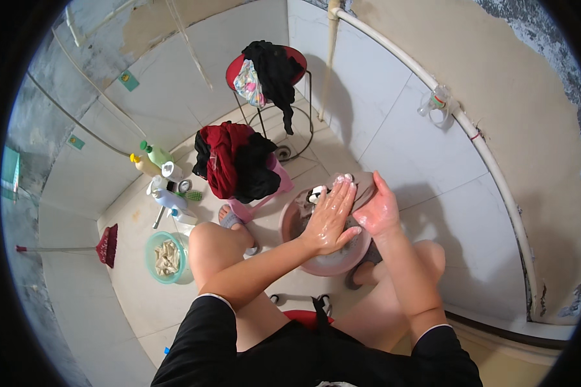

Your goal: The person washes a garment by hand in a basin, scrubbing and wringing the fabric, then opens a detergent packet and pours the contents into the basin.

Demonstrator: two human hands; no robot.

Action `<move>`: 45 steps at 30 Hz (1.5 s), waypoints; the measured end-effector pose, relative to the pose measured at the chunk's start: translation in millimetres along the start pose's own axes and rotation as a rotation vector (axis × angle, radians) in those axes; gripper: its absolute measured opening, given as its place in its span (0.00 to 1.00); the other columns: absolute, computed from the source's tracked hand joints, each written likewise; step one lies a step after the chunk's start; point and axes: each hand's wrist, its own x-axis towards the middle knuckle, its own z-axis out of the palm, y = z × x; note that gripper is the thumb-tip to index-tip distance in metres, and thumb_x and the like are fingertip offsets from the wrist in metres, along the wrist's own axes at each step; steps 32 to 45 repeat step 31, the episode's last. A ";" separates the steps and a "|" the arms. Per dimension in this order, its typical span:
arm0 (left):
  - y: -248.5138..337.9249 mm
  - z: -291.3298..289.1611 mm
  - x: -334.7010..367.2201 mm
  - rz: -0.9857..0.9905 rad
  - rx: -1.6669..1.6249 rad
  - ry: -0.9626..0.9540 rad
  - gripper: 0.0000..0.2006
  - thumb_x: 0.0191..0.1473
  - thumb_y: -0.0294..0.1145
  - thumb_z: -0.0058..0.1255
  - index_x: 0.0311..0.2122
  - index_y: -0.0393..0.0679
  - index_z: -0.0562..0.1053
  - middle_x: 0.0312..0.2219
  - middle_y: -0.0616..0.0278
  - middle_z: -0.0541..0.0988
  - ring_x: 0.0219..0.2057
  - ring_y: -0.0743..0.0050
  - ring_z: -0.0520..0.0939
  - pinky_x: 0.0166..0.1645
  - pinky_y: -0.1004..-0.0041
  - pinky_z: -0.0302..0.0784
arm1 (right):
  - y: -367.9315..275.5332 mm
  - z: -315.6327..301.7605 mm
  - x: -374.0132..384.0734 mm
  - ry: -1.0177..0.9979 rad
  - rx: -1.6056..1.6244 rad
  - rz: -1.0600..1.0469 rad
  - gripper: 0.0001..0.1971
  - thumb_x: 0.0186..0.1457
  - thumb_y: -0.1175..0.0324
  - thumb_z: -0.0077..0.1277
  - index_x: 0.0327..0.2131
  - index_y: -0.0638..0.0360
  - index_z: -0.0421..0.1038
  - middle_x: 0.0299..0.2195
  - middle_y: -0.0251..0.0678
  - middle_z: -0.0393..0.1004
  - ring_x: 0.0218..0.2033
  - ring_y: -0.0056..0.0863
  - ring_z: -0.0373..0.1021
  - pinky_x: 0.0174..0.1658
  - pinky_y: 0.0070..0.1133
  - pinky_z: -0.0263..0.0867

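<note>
Hands: left hand (331, 216) flat, fingers together, on the grey cloth (361, 184); right hand (379, 213) clamps it.
Advice: rub over the pink basin (290, 222), I'd say.

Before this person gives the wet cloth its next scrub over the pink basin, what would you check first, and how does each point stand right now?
1. Both hands on the cloth: left hand lies flat on the grey-brown cloth, right hand grips its edge. Ok.
2. Cloth over the pink basin: ok.
3. Basin resting steady on the floor: cannot tell, legs hide its base.
4. Water level in the basin: cannot tell, hands cover it.
5. Green basin apart from the washing: ok.
6. Pile of clothes apart from the pink basin: ok.
</note>
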 end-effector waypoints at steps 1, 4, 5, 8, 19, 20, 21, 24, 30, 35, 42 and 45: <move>-3.8 -0.2 -3.3 0.041 0.034 -0.060 0.41 0.54 0.55 0.37 0.62 0.32 0.45 0.62 0.39 0.47 0.64 0.42 0.45 0.64 0.49 0.40 | -4.0 5.1 -2.5 -0.005 -0.017 -0.003 0.22 0.62 0.55 0.34 0.51 0.63 0.62 0.49 0.44 0.69 0.52 0.37 0.63 0.57 0.32 0.55; -13.1 3.4 -14.3 0.080 -0.054 -0.142 0.40 0.55 0.54 0.37 0.62 0.33 0.45 0.62 0.39 0.47 0.64 0.41 0.46 0.64 0.52 0.40 | -18.2 4.6 -6.4 -0.037 -0.067 -0.021 0.25 0.63 0.56 0.31 0.51 0.70 0.60 0.52 0.50 0.65 0.53 0.39 0.63 0.58 0.33 0.55; -17.4 4.8 -18.6 0.064 -0.154 -0.152 0.39 0.55 0.51 0.39 0.63 0.34 0.45 0.61 0.38 0.47 0.64 0.42 0.47 0.65 0.54 0.41 | -22.2 6.0 -9.3 -0.037 -0.084 -0.018 0.25 0.63 0.56 0.31 0.51 0.71 0.60 0.52 0.50 0.65 0.53 0.40 0.63 0.58 0.33 0.55; -29.4 1.5 -22.0 0.111 -0.283 -0.172 0.36 0.56 0.47 0.39 0.63 0.36 0.48 0.61 0.38 0.48 0.63 0.41 0.50 0.65 0.56 0.43 | -30.2 8.7 -15.5 -0.059 -0.120 0.004 0.27 0.63 0.55 0.30 0.52 0.75 0.58 0.53 0.51 0.63 0.53 0.41 0.63 0.58 0.34 0.55; -46.9 4.1 3.8 -0.250 -0.443 0.052 0.20 0.54 0.33 0.50 0.50 0.37 0.65 0.40 0.49 0.71 0.42 0.60 0.73 0.48 0.69 0.67 | -58.5 15.7 -20.0 -0.166 -0.276 0.188 0.29 0.63 0.53 0.31 0.50 0.76 0.60 0.54 0.56 0.62 0.54 0.46 0.62 0.57 0.37 0.57; -57.2 9.9 -1.8 -0.311 -0.507 -0.065 0.19 0.54 0.33 0.51 0.50 0.37 0.66 0.38 0.52 0.71 0.40 0.63 0.73 0.47 0.70 0.67 | -60.0 15.7 -18.6 -0.140 -0.302 0.159 0.29 0.63 0.52 0.30 0.50 0.76 0.61 0.53 0.56 0.62 0.53 0.45 0.63 0.57 0.37 0.57; -59.0 9.4 1.3 -0.391 -0.680 -0.101 0.15 0.57 0.36 0.48 0.46 0.37 0.67 0.32 0.61 0.72 0.35 0.74 0.71 0.43 0.75 0.68 | -63.9 13.2 -17.4 -0.108 -0.329 0.123 0.29 0.63 0.52 0.30 0.49 0.76 0.61 0.53 0.56 0.63 0.53 0.45 0.63 0.57 0.37 0.57; -54.7 9.8 3.1 -0.449 -0.930 -0.001 0.12 0.60 0.37 0.44 0.41 0.39 0.68 0.29 0.68 0.71 0.31 0.80 0.68 0.39 0.79 0.66 | -70.3 4.5 -11.5 0.006 -0.627 -0.136 0.23 0.63 0.57 0.33 0.46 0.71 0.65 0.47 0.48 0.69 0.47 0.35 0.68 0.53 0.30 0.62; -53.4 18.2 10.3 -1.033 -1.449 0.350 0.23 0.56 0.55 0.44 0.29 0.42 0.71 0.22 0.70 0.69 0.25 0.80 0.66 0.31 0.76 0.65 | 44.0 1.4 -3.1 -0.216 -1.871 -0.898 0.09 0.54 0.64 0.51 0.35 0.57 0.70 0.38 0.41 0.69 0.43 0.33 0.67 0.48 0.28 0.62; -53.6 18.4 6.3 -1.039 -1.449 0.346 0.23 0.56 0.55 0.44 0.29 0.42 0.71 0.22 0.70 0.69 0.25 0.80 0.66 0.31 0.76 0.65 | 47.6 0.4 -4.4 -0.210 -1.869 -0.893 0.09 0.54 0.64 0.51 0.35 0.57 0.70 0.38 0.41 0.69 0.43 0.33 0.67 0.48 0.28 0.62; -53.6 18.4 6.3 -1.039 -1.449 0.346 0.23 0.56 0.55 0.44 0.29 0.42 0.71 0.22 0.70 0.69 0.25 0.80 0.66 0.31 0.76 0.65 | 47.6 0.4 -4.4 -0.210 -1.869 -0.893 0.09 0.54 0.64 0.51 0.35 0.57 0.70 0.38 0.41 0.69 0.43 0.33 0.67 0.48 0.28 0.62; -53.6 18.4 6.3 -1.039 -1.449 0.346 0.23 0.56 0.55 0.44 0.29 0.42 0.71 0.22 0.70 0.69 0.25 0.80 0.66 0.31 0.76 0.65 | 47.6 0.4 -4.4 -0.210 -1.869 -0.893 0.09 0.54 0.64 0.51 0.35 0.57 0.70 0.38 0.41 0.69 0.43 0.33 0.67 0.48 0.28 0.62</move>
